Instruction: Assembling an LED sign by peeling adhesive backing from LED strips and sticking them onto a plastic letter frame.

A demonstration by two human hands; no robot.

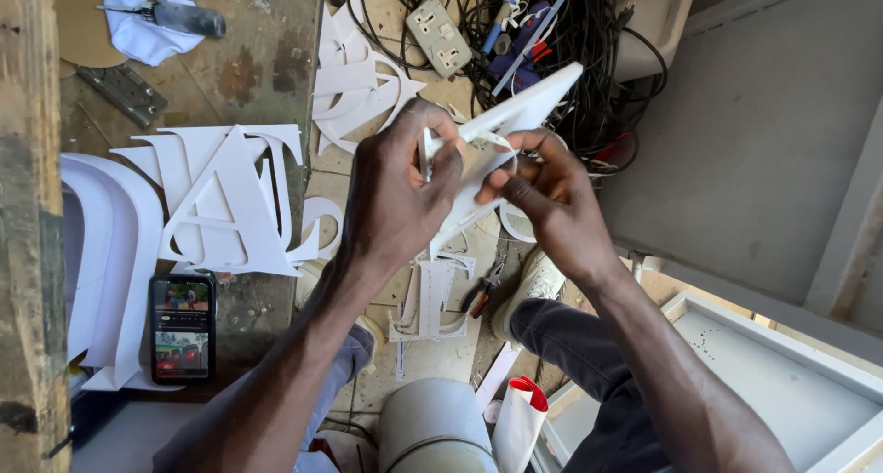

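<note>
Both my hands hold a flat white cut-out piece (529, 105) up in front of me, tilted with its far end toward the upper right. My left hand (400, 193) grips its near left part, fingers curled over the edge. My right hand (552, 193) pinches a thin white strip at the piece's lower edge between thumb and fingers. Whether a small tool is in either hand is hidden by the fingers.
White cut-out letters (225, 202) lie stacked on the worn table at left, beside a lit phone (182, 328). A socket strip (439, 34) and tangled black cables (570, 41) lie at the top. Pliers (480, 294), white scraps and a grey cylinder (434, 427) are below.
</note>
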